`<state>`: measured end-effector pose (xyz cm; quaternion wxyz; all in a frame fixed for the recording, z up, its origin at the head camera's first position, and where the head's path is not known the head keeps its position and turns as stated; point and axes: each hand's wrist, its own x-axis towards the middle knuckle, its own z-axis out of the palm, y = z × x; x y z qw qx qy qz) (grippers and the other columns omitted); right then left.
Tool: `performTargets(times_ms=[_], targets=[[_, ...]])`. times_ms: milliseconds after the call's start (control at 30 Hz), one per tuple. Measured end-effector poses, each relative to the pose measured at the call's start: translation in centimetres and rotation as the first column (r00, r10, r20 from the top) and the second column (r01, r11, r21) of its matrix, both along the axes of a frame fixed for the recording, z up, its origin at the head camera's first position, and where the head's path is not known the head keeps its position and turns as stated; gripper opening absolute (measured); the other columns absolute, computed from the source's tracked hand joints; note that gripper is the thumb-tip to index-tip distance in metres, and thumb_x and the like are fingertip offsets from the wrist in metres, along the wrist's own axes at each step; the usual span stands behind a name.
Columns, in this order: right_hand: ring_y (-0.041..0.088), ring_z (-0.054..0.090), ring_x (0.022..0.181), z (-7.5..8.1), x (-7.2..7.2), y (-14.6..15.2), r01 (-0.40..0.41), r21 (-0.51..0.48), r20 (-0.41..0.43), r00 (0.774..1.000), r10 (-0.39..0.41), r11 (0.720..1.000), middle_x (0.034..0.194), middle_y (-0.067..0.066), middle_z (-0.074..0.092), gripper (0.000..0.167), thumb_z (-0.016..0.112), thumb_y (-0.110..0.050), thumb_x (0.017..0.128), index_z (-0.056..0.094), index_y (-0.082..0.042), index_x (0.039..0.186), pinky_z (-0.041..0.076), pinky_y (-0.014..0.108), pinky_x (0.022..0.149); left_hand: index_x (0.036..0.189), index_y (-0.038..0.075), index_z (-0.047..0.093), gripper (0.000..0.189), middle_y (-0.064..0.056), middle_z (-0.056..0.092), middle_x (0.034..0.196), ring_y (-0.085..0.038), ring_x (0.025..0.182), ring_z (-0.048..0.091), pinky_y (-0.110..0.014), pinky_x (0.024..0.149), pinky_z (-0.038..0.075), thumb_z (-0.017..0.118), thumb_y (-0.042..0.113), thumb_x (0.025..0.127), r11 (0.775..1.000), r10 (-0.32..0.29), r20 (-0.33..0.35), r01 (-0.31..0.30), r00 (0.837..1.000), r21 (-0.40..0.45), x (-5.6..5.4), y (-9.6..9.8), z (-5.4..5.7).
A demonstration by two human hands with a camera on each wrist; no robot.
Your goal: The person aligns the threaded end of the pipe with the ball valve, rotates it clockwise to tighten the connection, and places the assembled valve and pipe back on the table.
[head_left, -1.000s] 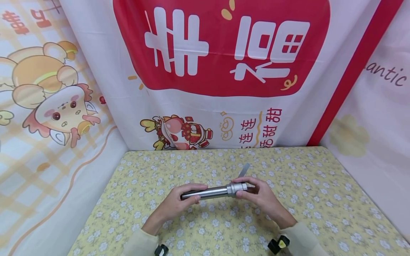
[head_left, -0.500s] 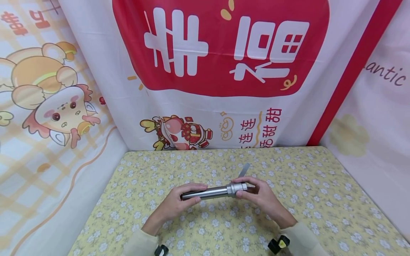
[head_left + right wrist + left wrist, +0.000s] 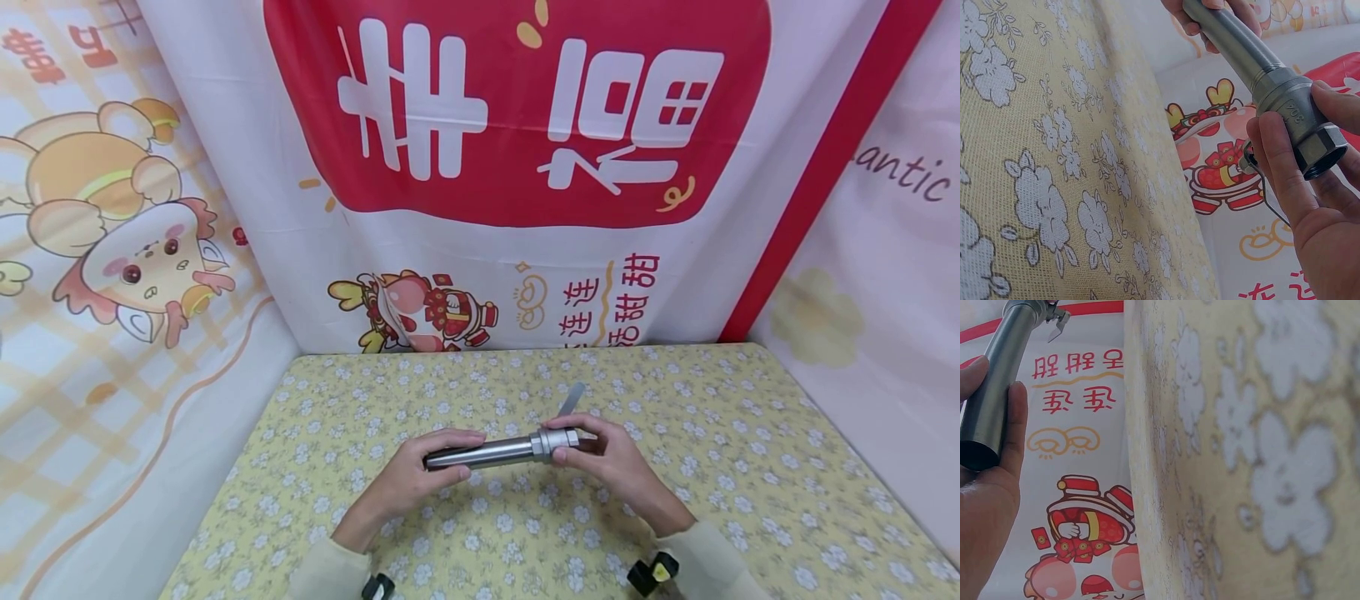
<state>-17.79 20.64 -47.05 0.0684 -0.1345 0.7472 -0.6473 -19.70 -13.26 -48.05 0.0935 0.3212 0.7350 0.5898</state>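
A steel pipe [image 3: 495, 452] joins a ball valve [image 3: 553, 442] at its right end, the two in one line. My left hand [image 3: 420, 467] grips the pipe near its open far-left end, thumb on the near side. With thumb and fingers my right hand [image 3: 611, 454] holds the ball valve, whose flat lever handle [image 3: 573, 398] sticks up and away from me. In the right wrist view the valve body [image 3: 1294, 112] bears the mark "304", and its hex end opens toward the camera. The pipe's dark open end [image 3: 979, 455] shows in the left wrist view.
A yellow cloth with white flowers [image 3: 480, 533] covers the table. Printed fabric hangs on several sides: a white and red back sheet [image 3: 525, 192], a left sheet [image 3: 135, 250] and a right sheet [image 3: 862, 333]. Black wrist camera mounts [image 3: 652, 573] sit at the sleeves.
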Motion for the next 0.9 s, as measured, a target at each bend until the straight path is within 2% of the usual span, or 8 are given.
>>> performTargets(times_ms=[133,367,533,733,900], targets=[[0.028,0.078,0.110,0.03,0.01,0.00,0.001,-0.001,0.002,1.000,-0.001,1.000,0.149,0.022,0.062,0.045,0.083,-0.025,0.100,0.071,-0.012,0.141,0.064,0.053,0.097,0.145,0.017,0.072,0.044,-0.009,0.065,0.153,-0.027,0.125,0.071,-0.030,0.097,0.062,0.075,0.006,0.103,1.000,0.005,-0.003,-0.005,1.000,-0.008,0.03,0.02,0.13],[0.027,0.078,0.110,-0.04,0.01,-0.01,0.000,-0.007,-0.002,1.000,0.000,1.000,0.149,0.023,0.062,0.044,0.082,-0.024,0.100,0.071,-0.011,0.141,0.065,0.049,0.096,0.145,0.017,0.072,0.045,-0.007,0.065,0.153,-0.027,0.126,0.071,-0.030,0.098,0.061,0.080,0.014,0.101,0.999,0.018,-0.026,-0.018,1.000,-0.033,0.00,0.04,0.05],[0.027,0.078,0.111,-0.18,-0.08,0.04,-0.006,-0.014,0.003,1.000,0.006,1.000,0.149,0.023,0.062,0.044,0.082,-0.023,0.101,0.071,-0.010,0.141,0.066,0.044,0.095,0.145,0.015,0.071,0.046,-0.007,0.065,0.154,-0.027,0.127,0.071,-0.032,0.100,0.062,0.081,0.014,0.100,0.999,0.023,-0.027,-0.024,0.999,-0.032,0.03,0.14,0.04],[0.026,0.078,0.111,-0.25,-0.08,0.06,-0.008,-0.015,0.002,1.000,0.008,1.000,0.149,0.023,0.062,0.044,0.082,-0.023,0.101,0.070,-0.010,0.141,0.066,0.041,0.094,0.146,0.015,0.070,0.048,-0.007,0.064,0.155,-0.029,0.127,0.070,-0.033,0.100,0.062,0.081,0.015,0.099,0.999,0.028,-0.017,-0.029,0.999,-0.040,-0.01,0.11,-0.05],[0.027,0.078,0.111,-0.24,-0.05,0.03,-0.004,-0.011,0.004,1.000,0.004,1.000,0.150,0.023,0.062,0.044,0.082,-0.023,0.101,0.070,-0.010,0.141,0.066,0.042,0.094,0.147,0.020,0.070,0.049,-0.007,0.064,0.155,-0.029,0.126,0.071,-0.030,0.098,0.061,0.082,0.018,0.099,0.998,0.036,0.011,-0.035,0.999,-0.058,-0.07,0.05,-0.03]])
